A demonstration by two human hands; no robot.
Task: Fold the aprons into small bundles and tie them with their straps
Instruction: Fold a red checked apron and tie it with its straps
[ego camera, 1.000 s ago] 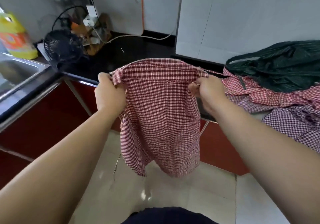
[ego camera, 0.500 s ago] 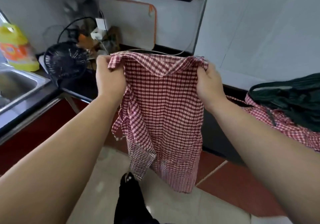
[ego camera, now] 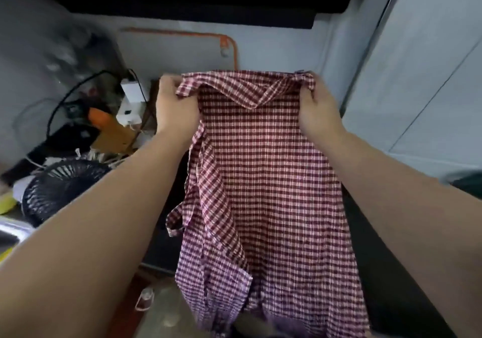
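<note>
Head view: red-and-white checked apron (ego camera: 271, 181) hangs centre frame, held up by its top edge. Left hand (ego camera: 174, 108) grips the top-left corner, fingers curled over the fabric; right hand (ego camera: 317, 110) grips the top-right corner the same way. Top edge folds down in a V at centre. A strap (ego camera: 180, 215) dangles loose off the apron's left side. Both forearms run in from the lower corners. Left of frame: black fan (ego camera: 56, 189), white charger (ego camera: 131, 93) and black cable (ego camera: 62, 100) on a cluttered counter, blurry. Orange-rimmed white board (ego camera: 177, 50) leans against the wall, upper centre. Pale panel fills the right side.
</note>
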